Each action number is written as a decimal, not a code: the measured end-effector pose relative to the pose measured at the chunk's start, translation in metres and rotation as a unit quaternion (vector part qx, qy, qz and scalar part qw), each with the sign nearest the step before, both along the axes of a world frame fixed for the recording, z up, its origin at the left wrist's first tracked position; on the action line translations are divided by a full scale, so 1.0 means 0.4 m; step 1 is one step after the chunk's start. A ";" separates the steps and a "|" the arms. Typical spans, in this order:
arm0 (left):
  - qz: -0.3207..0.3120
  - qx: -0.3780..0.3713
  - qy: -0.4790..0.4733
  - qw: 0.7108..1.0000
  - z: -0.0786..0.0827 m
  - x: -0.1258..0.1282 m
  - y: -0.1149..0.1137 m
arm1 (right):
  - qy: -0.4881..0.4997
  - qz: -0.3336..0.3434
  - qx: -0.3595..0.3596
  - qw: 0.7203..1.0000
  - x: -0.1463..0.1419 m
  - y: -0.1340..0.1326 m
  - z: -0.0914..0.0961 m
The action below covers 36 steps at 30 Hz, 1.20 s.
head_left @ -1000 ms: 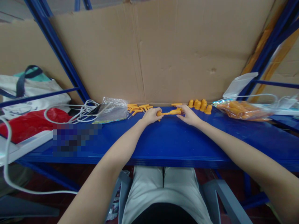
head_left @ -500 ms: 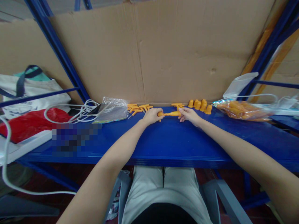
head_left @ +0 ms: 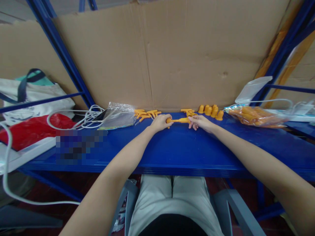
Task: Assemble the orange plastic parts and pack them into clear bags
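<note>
At the blue table [head_left: 177,150]: we hold an orange tool [head_left: 183,120] between our hands.
Left hand [head_left: 160,122]: closed around its left end.
Right hand [head_left: 200,122]: pinching its right end — orange caps [head_left: 219,115] nearby.

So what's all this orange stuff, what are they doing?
Someone at a shiny blue table is holding a long orange plastic piece with a ridged section. The left hand grips one end; the right hand pinches the other. Orange T-shaped plastic handles lie near the left hand, and orange cup-shaped pieces stand beyond the right.
</note>
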<state>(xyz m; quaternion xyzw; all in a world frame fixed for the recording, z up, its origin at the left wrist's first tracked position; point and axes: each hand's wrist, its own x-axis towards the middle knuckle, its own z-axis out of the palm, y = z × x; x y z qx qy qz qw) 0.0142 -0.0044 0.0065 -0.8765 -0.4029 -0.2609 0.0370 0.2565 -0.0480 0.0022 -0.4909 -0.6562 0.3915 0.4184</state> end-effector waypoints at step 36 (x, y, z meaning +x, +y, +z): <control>0.017 0.011 0.010 1.000 -0.001 0.000 0.005 | -0.030 0.001 -0.003 1.000 0.007 -0.002 0.002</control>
